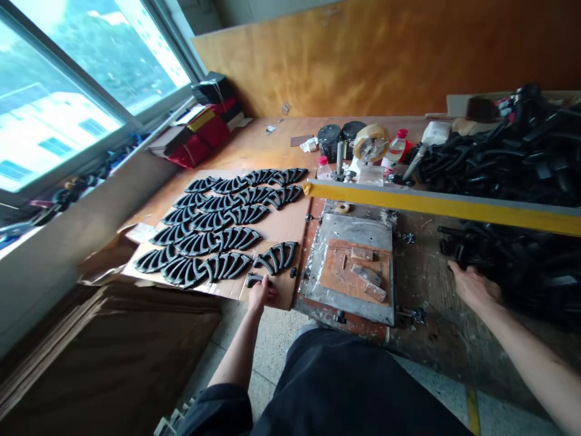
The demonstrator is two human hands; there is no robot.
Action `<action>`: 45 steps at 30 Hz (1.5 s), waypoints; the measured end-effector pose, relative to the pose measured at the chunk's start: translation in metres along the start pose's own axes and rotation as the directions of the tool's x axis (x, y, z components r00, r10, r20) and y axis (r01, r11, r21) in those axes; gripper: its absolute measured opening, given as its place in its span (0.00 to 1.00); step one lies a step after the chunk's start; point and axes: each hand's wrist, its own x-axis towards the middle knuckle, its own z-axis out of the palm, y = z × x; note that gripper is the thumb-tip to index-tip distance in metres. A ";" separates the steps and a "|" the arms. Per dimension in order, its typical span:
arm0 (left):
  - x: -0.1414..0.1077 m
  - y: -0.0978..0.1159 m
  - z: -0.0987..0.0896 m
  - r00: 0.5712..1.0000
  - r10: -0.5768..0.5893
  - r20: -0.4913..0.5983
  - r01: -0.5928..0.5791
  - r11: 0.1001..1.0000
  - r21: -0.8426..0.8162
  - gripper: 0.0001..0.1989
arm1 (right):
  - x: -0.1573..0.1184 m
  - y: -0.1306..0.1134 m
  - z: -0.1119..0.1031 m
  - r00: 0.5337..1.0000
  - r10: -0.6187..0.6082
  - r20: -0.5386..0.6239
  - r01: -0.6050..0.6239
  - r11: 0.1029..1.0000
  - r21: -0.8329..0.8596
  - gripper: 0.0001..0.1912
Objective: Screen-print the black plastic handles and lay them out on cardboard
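My left hand (pixel 261 292) is closed on a short black part (pixel 254 280) at the front edge of a cardboard sheet (pixel 285 224). Rows of curved black parts (pixel 218 218) lie fanned out on that sheet, and a smaller group (pixel 276 257) sits just beyond my left hand. Over on the right, my right hand (pixel 474 287) reaches to the near-left edge of a dark pile of black parts (pixel 531 266). Its fingertips are at the pile, and whether they grip a part is too dark to tell.
Between my hands is a metal plate (pixel 356 227) with small blocks (pixel 367 274) on a brown board. A yellow-faced bar (pixel 436 201) crosses behind it. Beyond stand a tape roll (pixel 371 143), black tubs (pixel 329 141) and bottles. Red boxes (pixel 200 142) sit by the window.
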 end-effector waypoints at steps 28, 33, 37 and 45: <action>-0.011 0.056 0.047 0.896 0.386 -0.219 -0.238 0.834 0.498 0.25 | -0.095 -0.314 -0.090 0.604 -0.737 -0.303 0.737 0.372 0.564 0.15; -0.016 0.058 0.040 0.853 0.464 -0.238 -0.323 0.828 0.459 0.22 | -0.087 -0.406 -0.079 0.678 -0.735 -0.006 0.467 0.425 0.776 0.22; -0.005 0.080 0.026 0.801 0.544 -0.249 -0.371 0.778 0.507 0.20 | -0.073 -0.441 -0.079 0.725 -0.687 -0.041 0.420 0.395 0.817 0.29; 0.072 0.169 0.013 0.831 0.556 -0.028 -0.483 0.746 0.459 0.20 | -0.009 -0.487 -0.112 0.852 -0.523 0.029 0.258 0.468 0.846 0.40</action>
